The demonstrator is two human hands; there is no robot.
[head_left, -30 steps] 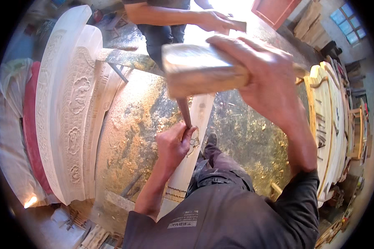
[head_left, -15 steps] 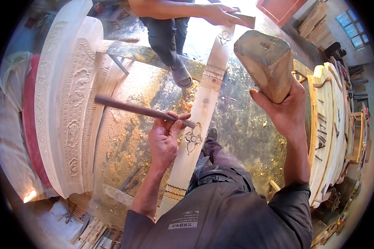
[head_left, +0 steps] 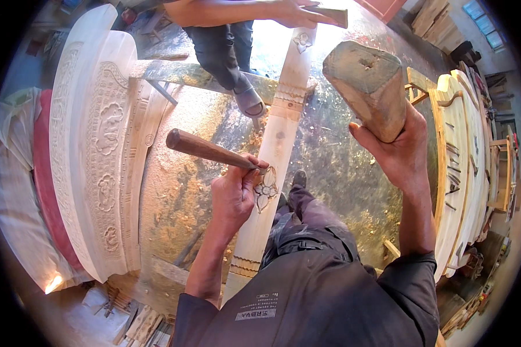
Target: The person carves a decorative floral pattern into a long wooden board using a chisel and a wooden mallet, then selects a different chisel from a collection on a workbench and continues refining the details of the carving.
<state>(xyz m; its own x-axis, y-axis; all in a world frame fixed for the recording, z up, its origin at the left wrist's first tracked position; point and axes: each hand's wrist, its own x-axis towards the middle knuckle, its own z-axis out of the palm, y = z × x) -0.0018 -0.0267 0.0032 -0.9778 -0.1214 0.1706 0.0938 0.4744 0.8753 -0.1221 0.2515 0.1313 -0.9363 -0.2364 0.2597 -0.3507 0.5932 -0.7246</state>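
My left hand (head_left: 233,196) is closed round a chisel with a long, dark wooden handle (head_left: 205,149), tilted so its butt points left. The metal end reaches a carved four-petal flower (head_left: 265,189) on a long pale plank (head_left: 278,141) running away from me. My right hand (head_left: 396,153) grips a chunky, worn wooden mallet (head_left: 364,84), held up to the right of the plank with its squared end facing away from me. The plank also bears carved wavy bands and a second flower at its far part.
A co-worker's hand (head_left: 298,14) holds a flat tool over the plank's far end, beside their slippered foot (head_left: 250,103). Carved curved panels (head_left: 87,150) lean at the left by red padding (head_left: 52,191). Tools lie on stacked boards (head_left: 454,185) at the right. Shavings litter the floor (head_left: 341,208).
A second ago the mallet was over the upright chisel; it has since moved right and the chisel has tipped leftward. In the last half second the chisel's butt has shifted slightly right.
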